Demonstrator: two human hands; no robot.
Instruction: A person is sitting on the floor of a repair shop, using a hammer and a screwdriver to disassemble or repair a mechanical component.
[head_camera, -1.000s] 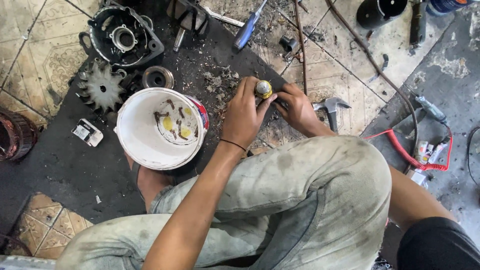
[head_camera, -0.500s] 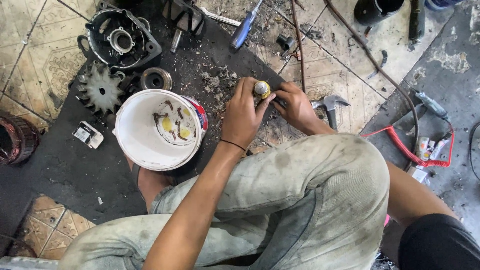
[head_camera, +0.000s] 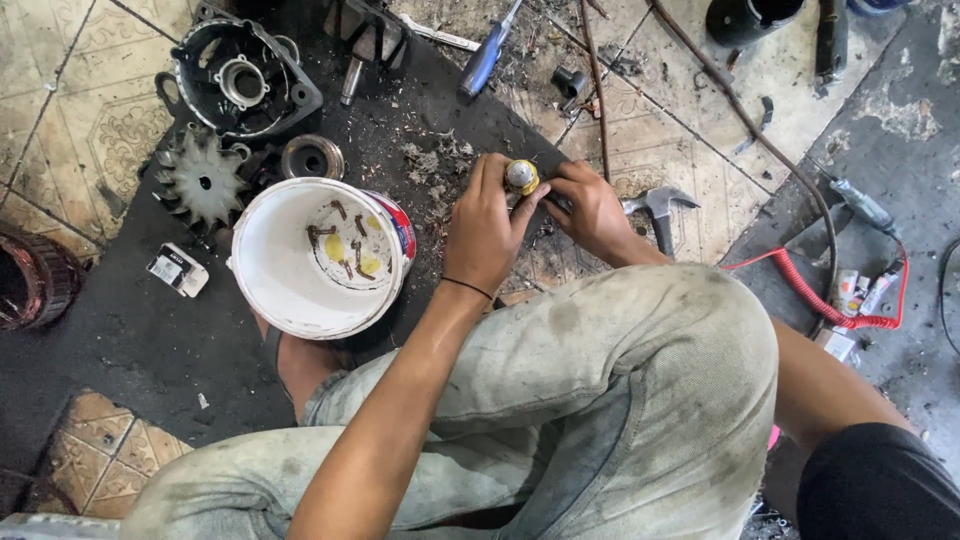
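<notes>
My left hand (head_camera: 487, 225) and my right hand (head_camera: 592, 208) meet over the dark floor mat, above my bent knee. Between their fingers they hold a small round part (head_camera: 520, 177) with a yellow body and a grey metal top. The left thumb and fingers wrap its left side; the right fingers pinch it from the right. What lies under the part is hidden by the hands.
A white bucket (head_camera: 280, 285) with small bits inside stands left of my hands. A toothed fan wheel (head_camera: 203, 184), a black motor housing (head_camera: 243, 85), a metal ring (head_camera: 312, 158), a blue-handled screwdriver (head_camera: 482, 62), a hammer (head_camera: 657, 207) and a red coiled cable (head_camera: 825, 297) lie around.
Both hands stay closed on the small part, with only slight finger shifts. The view has drifted a little.
</notes>
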